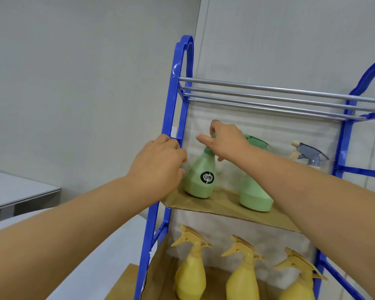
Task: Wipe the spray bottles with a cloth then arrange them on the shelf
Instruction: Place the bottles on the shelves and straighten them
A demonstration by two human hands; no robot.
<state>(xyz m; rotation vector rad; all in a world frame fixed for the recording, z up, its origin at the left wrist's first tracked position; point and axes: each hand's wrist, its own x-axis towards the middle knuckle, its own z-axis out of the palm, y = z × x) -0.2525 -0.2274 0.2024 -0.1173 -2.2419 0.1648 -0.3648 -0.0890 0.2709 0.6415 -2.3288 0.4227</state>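
Note:
A blue-framed shelf [175,100] holds spray bottles on cardboard boards [223,205]. On the upper board stands a green spray bottle [201,176] with a black round label; my right hand [224,141] grips its spray head from above. My left hand [158,165] rests by the blue post at the board's left edge, fingers curled beside the bottle's body. A second green bottle [253,195] stands to its right, partly hidden by my right forearm. A bottle with a grey spray head [310,155] is at the far right. No cloth is in view.
Three yellow spray bottles [191,276] [244,280] [299,284] stand on the lower cardboard level. Chrome rails [268,98] form the top tier. A white table [13,189] is at the left, and a white surface [108,252] lies below my left arm.

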